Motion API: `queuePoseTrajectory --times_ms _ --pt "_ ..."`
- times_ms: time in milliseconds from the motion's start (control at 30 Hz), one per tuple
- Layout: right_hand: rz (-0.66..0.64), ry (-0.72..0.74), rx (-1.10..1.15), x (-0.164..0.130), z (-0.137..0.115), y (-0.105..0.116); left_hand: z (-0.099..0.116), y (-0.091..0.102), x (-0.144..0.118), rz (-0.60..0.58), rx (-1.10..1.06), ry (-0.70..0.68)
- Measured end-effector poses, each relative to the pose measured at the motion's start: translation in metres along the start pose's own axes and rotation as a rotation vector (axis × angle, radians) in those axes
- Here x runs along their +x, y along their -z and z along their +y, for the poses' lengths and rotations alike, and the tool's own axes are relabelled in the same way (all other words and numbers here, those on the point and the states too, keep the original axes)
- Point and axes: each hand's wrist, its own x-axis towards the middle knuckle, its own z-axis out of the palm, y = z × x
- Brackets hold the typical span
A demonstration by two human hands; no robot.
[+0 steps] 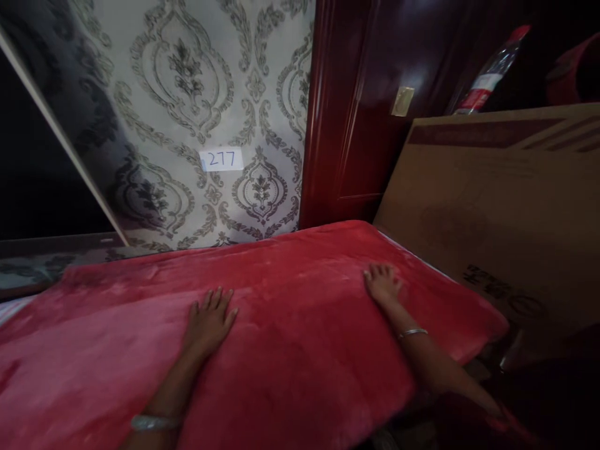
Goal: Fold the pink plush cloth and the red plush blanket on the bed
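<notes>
A red plush blanket (300, 350) is spread over a long, flat surface below the wall. My left hand (209, 322) lies palm down on it left of the middle, fingers spread. Farther right, my right hand (382, 284) rests on the same fabric near the far right corner, its fingers apart and slightly blurred. Neither hand holds anything. Small creases run across the blanket's nap, and its right edge hangs over the side.
A large cardboard box (492, 206) stands to the right, with a plastic bottle (487, 78) on top. Patterned wallpaper with a paper label (222, 159) reading 277 is behind. A dark screen (42, 162) stands at left, a dark red door panel (356, 112) behind right.
</notes>
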Motion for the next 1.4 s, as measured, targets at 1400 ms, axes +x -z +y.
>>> queuePoseTrajectory --times_ms 1400 --pt "-0.118 0.725 -0.001 -0.083 -0.069 -0.032 -0.022 0.013 -0.011 -0.069 -0.079 0.016"
